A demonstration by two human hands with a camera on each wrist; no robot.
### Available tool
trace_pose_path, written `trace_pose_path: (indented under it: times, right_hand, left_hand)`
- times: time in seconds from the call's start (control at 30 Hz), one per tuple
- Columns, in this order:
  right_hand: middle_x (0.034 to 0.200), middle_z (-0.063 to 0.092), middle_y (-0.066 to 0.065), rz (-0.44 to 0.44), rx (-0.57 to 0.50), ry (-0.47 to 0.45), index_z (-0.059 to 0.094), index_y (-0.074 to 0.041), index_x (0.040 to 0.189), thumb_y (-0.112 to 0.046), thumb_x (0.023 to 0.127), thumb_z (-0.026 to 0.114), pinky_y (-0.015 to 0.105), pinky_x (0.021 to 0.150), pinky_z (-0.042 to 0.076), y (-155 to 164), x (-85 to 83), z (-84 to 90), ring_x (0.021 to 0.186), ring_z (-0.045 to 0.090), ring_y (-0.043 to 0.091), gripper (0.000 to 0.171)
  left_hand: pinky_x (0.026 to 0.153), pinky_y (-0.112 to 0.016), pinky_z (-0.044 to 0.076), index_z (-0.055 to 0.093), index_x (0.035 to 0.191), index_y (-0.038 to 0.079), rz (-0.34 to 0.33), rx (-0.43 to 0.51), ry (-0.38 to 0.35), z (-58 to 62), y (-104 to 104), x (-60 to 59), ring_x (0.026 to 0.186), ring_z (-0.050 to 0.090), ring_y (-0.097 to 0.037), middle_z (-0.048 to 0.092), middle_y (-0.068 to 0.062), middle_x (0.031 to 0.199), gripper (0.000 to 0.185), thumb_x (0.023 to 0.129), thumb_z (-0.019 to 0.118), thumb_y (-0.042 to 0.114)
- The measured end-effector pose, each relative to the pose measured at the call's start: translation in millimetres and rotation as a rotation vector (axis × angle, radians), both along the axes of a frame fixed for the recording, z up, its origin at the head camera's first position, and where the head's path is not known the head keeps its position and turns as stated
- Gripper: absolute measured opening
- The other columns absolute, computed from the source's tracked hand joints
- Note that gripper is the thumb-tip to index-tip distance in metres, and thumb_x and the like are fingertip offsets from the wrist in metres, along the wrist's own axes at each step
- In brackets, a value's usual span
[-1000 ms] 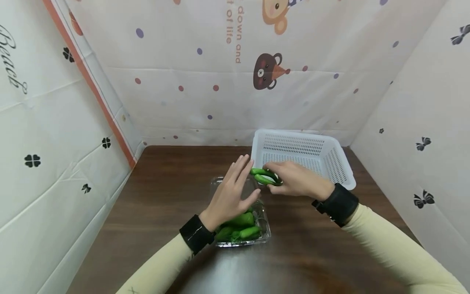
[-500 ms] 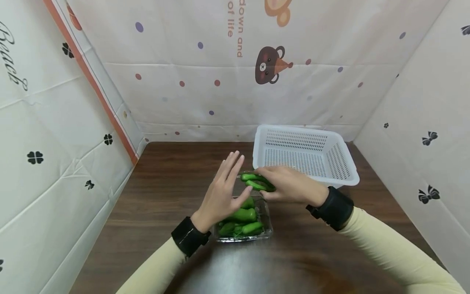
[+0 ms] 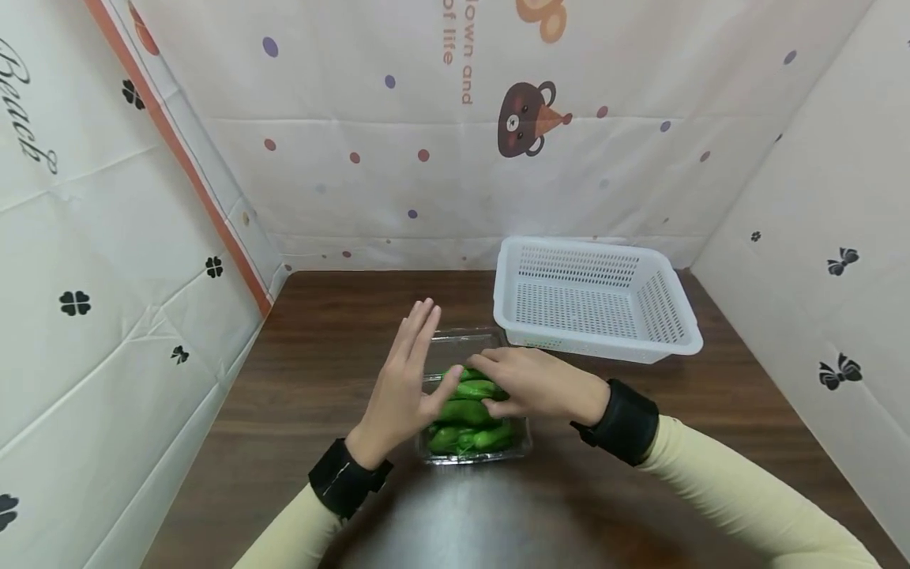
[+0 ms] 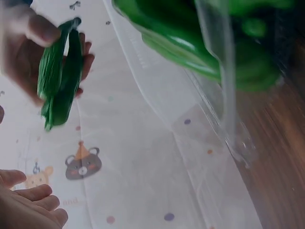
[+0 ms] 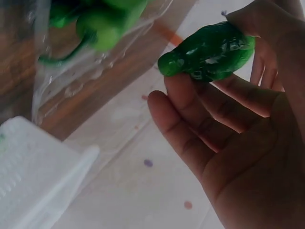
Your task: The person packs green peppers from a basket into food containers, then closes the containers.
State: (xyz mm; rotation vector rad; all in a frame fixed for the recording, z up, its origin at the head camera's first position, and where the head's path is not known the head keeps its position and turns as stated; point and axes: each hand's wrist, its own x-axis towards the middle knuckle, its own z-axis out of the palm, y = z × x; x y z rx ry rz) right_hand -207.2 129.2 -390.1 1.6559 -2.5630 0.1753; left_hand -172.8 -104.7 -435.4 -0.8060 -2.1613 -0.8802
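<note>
Above clear plastic tray (image 3: 513, 449), right hand (image 3: 529, 385) pinches glossy peppers (image 3: 478, 389).

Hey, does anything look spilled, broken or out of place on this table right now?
Nothing stands out. The green peppers sit inside the clear plastic tray, the right hand grips two more peppers over it, and the left hand hovers open beside it. The white basket stands upright with nothing in it.

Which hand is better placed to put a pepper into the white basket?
Probably the right hand: it already pinches green peppers and is nearer the white basket. The left hand is open, holding nothing.
</note>
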Motion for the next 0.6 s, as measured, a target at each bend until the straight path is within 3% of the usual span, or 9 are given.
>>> trace_pose_path:
  times: [0.23, 0.6]
  right_hand:
    - [0.085, 0.049, -0.004, 0.040, 0.063, 0.061, 0.060, -0.008, 0.113, -0.026, 0.086, 0.076, 0.022, 0.054, 0.038, -19.6, 10.4, -10.3, 0.066, 0.043, 0.009, 0.036]
    - [0.092, 0.055, 0.002, 0.033, 0.177, 0.166, 0.064, -0.011, 0.108, -0.028, 0.090, 0.073, 0.023, 0.053, 0.031, -32.8, 22.5, -21.5, 0.062, 0.038, 0.009, 0.027]
  left_hand:
    - [0.123, -0.057, 0.022, 0.029, 0.160, 0.000, 0.050, 0.052, -0.007, -1.3, -14.7, 0.9, 0.154, 0.022, -0.037, 0.027, -0.018, 0.166, 0.074, 0.106, 0.048, 0.046]
    - [0.124, -0.054, 0.021, 0.030, 0.160, 0.000, 0.056, 0.075, -0.012, -5.8, -19.0, 0.8, 0.154, 0.023, -0.037, 0.028, -0.018, 0.166, 0.073, 0.106, 0.050, 0.045]
